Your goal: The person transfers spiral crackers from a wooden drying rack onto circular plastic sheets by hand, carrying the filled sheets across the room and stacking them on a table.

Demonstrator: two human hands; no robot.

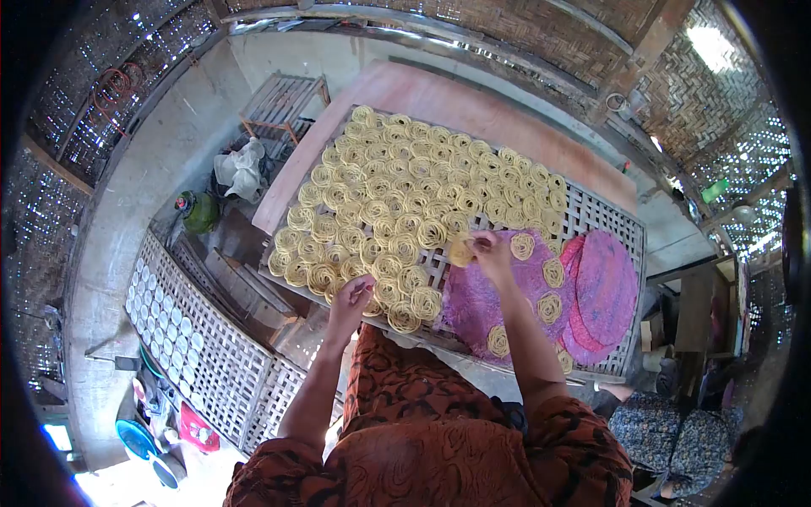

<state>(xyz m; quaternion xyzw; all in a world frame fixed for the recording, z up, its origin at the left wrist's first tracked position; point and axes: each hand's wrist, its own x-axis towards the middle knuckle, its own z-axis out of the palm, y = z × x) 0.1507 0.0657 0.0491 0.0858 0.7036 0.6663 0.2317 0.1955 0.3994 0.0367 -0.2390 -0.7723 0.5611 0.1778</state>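
Note:
My right hand (492,256) pinches one pale yellow noodle nest (461,252) at the left edge of a round purple sheet (473,296). Several more nests lie spread on that sheet, among them a noodle nest (549,308) near its right side. Low at the front edge of the woven rack (591,211), my left hand (351,300) has its fingers curled together beside the nearest nests; what they hold, if anything, is hidden. Rows of noodle nests (405,194) cover most of the rack to the left and back.
More purple and pink round sheets (604,287) are stacked at the rack's right end. A second woven rack (224,367) with small white discs (165,325) stands at left. Behind are a wooden board (507,110) and a green gas cylinder (198,211). Another person's patterned clothing (667,435) shows lower right.

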